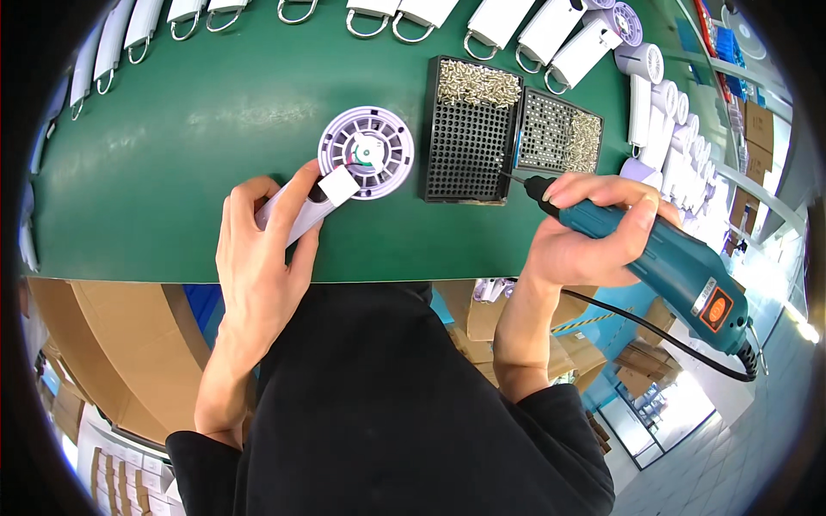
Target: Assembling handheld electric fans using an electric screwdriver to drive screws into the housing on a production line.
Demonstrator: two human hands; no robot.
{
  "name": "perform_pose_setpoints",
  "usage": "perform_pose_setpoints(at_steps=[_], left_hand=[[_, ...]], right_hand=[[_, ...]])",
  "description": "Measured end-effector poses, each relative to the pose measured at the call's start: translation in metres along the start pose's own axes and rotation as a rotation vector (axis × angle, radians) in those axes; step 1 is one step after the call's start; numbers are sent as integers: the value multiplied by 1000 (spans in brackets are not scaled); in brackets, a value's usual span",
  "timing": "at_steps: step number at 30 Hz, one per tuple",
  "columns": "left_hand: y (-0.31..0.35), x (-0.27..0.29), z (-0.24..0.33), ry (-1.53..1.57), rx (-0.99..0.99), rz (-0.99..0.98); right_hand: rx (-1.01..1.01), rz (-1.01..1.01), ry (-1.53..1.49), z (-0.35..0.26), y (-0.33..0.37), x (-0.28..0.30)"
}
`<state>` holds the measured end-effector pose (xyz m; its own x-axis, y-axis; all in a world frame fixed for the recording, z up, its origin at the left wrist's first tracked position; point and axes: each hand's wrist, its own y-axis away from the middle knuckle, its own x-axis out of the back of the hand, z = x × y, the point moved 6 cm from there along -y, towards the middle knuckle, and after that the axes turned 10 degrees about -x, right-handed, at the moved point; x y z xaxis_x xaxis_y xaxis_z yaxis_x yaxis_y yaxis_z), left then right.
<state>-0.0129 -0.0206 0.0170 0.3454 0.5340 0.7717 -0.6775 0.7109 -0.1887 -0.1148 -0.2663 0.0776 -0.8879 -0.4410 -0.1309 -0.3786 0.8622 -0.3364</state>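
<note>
My left hand [268, 236] is closed around the pale lilac handle of a small handheld fan [297, 211], which lies on the green table. Its round head [367, 155] faces up, showing a slotted housing, a pale centre and thin wires. A white square piece [339, 185] sits where handle and head meet. My right hand [602, 219] grips a teal electric screwdriver [667, 258] with a black nose. The thin bit points left, its tip over the lower right of a black perforated screw tray [469, 142]. Loose screws [477, 84] are heaped at that tray's far end.
A second screw tray [559, 129] adjoins the first on its right. White cases with metal loops [499, 21] line the table's far edge. More lilac fan parts [662, 129] are piled at the right. The screwdriver's black cable [654, 331] loops below it. Cardboard boxes [120, 344] stand under the near edge.
</note>
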Motion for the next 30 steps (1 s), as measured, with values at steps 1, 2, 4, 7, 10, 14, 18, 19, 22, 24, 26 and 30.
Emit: perform_pose_setpoints(at_steps=[1, 2, 4, 7, 10, 14, 18, 19, 22, 24, 26, 30], left_hand=[[0, 0, 2, -37, -28, -19], [-1, 0, 2, -37, -29, -25], [-3, 2, 4, -50, -28, -47], [-7, 2, 5, -36, -40, -62], [-5, 4, 6, -14, -100, -45], [-3, 4, 9, -64, -175, -66], [3, 0, 13, -127, -256, -130], [4, 0, 15, -136, -282, -149], [6, -1, 18, -104, -269, -178], [6, 0, 18, -82, -263, -175], [8, -1, 16, -65, -243, -180], [9, 1, 16, -49, -222, -182]], right_hand=[[12, -35, -4, 0, -1, -1], [24, -71, -8, -1, -1, -3], [46, -82, -3, -2, 2, -6], [62, -99, 25, -1, 3, -8], [50, -83, 35, -5, 3, -10], [78, -43, -13, -19, 3, -8], [-22, -185, -190, -40, 13, -22], [1, -237, -214, -48, 16, -28], [55, -370, -167, -62, 24, -49], [83, -437, -153, -68, 30, -62], [99, -469, -133, -65, 32, -70], [103, -506, -95, -62, 35, -79]])
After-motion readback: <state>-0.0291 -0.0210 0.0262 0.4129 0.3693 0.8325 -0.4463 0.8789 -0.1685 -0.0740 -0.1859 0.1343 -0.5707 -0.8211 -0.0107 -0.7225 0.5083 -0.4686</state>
